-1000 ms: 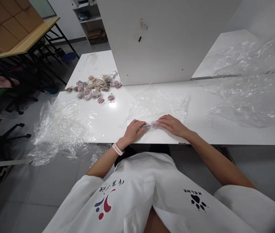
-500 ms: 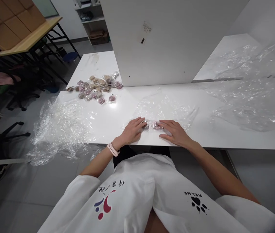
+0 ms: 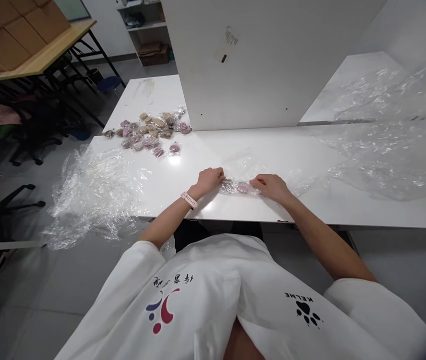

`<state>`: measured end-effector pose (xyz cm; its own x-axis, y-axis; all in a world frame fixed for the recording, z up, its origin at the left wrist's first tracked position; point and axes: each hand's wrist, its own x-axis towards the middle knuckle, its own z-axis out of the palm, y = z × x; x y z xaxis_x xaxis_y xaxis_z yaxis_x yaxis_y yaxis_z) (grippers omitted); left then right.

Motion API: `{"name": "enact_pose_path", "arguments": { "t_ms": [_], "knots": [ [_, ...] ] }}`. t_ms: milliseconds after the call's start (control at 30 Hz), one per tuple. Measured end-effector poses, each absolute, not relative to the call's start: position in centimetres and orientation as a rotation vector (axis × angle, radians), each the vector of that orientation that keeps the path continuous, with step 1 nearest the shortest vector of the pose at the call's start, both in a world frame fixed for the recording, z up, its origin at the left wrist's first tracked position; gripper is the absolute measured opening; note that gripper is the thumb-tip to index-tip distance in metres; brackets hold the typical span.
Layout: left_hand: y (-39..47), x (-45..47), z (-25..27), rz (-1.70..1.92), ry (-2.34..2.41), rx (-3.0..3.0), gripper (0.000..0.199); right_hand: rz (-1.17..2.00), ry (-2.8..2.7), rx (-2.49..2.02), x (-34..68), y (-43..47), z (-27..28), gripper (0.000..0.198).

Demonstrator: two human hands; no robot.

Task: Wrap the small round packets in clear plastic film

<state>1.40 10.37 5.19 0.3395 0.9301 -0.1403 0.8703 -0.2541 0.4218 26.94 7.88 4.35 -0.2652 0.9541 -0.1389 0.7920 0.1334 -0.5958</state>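
Note:
A strip of clear plastic film [image 3: 243,164] lies over the white table in front of me, with a dark item [image 3: 229,186] and a pinkish-purple item [image 3: 243,188] wrapped in its near edge. My left hand [image 3: 208,180] pinches the film at the left end of this wrapped part, fingertips pressed together. At the right end, my right hand [image 3: 272,187] has its thumb and fingers closed on the film in the same way. What exactly the wrapped items are is too small to tell.
Several small wrapped pieces [image 3: 147,134], purple and tan, are heaped at the back left. Crumpled clear plastic [image 3: 96,195] hangs over the table's left edge, and a larger sheet [image 3: 393,160] spreads at the right. A white upright panel [image 3: 258,85] stands behind.
Both hands went from lying flat with fingers stretched over the wrapped items to pinching the film at either end. They moved slightly away from me, and the wrapped part appears flatter and wider.

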Motion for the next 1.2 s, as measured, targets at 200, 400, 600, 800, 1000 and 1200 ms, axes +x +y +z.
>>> {"name": "enact_pose_path", "arguments": {
  "t_ms": [200, 400, 600, 800, 1000, 1200],
  "knots": [
    [7.8, 0.2, 4.7, 0.557, 1.525, 2.617, 0.023, 0.052, -2.255, -1.586, 26.5, 5.6, 4.3, 0.026],
    [5.8, -0.6, 3.2, 0.502, 1.291, 2.616, 0.036, 0.075, -2.33, -1.327, 26.3, 3.1, 1.7, 0.037],
    [10.7, 1.9, 4.9, 0.287, 1.537, 2.256, 0.039, 0.424, -2.114, -1.72, 26.5, 7.6, 2.5, 0.037],
    [9.7, 3.2, 5.7, 0.34, 1.782, 2.492, 0.03, 0.059, -2.134, -1.738, 25.4, 7.7, 3.8, 0.024],
    [6.3, 3.0, 3.6, 0.206, 1.683, 2.498, 0.053, -0.037, -2.156, -1.594, 25.4, 3.2, 1.9, 0.027],
    [8.5, 5.1, 3.9, 0.971, 1.551, 1.436, 0.041, 0.024, -1.861, -1.746, 24.6, 1.7, 1.8, 0.032]
  ]
}}
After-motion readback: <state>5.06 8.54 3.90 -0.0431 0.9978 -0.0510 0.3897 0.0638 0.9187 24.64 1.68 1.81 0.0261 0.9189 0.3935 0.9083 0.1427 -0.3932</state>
